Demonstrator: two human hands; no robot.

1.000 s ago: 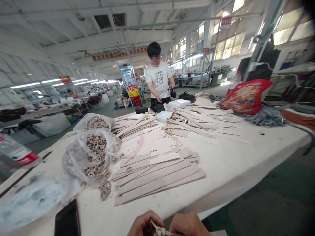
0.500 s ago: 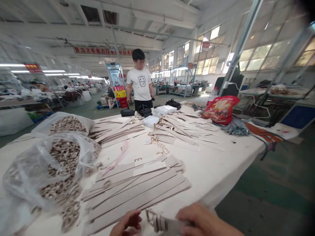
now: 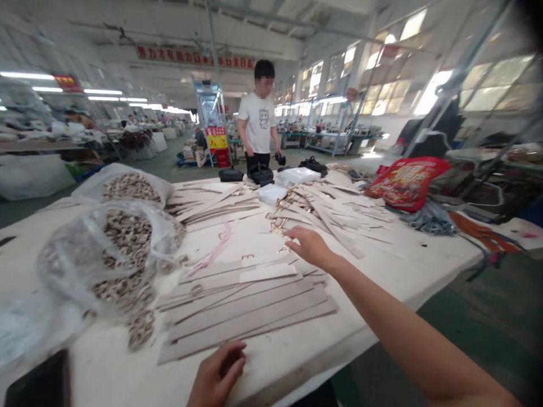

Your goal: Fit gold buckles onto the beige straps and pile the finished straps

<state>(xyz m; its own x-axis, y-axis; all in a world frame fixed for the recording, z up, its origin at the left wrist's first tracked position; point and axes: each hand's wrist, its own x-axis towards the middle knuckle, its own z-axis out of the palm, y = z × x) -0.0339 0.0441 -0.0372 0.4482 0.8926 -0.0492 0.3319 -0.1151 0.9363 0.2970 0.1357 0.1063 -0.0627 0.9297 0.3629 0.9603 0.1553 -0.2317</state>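
On white table (image 3: 377,271), 2 clear bags (image 3: 63,254) holding small beige rings (image 3: 127,232)

We see a long white hall (image 3: 271,28) with a beamed ceiling, where a red-lettered banner (image 3: 195,57) hangs. To our left, lit strip lights (image 3: 103,92) run in rows above cluttered workstations (image 3: 38,146). Tall paned windows (image 3: 392,97) line the right wall, and brightness comes through some panes. We see a green-grey floor (image 3: 462,333) beside our pale-covered worktop (image 3: 399,271), and a blue metal frame (image 3: 207,104) behind a standing person (image 3: 259,121).
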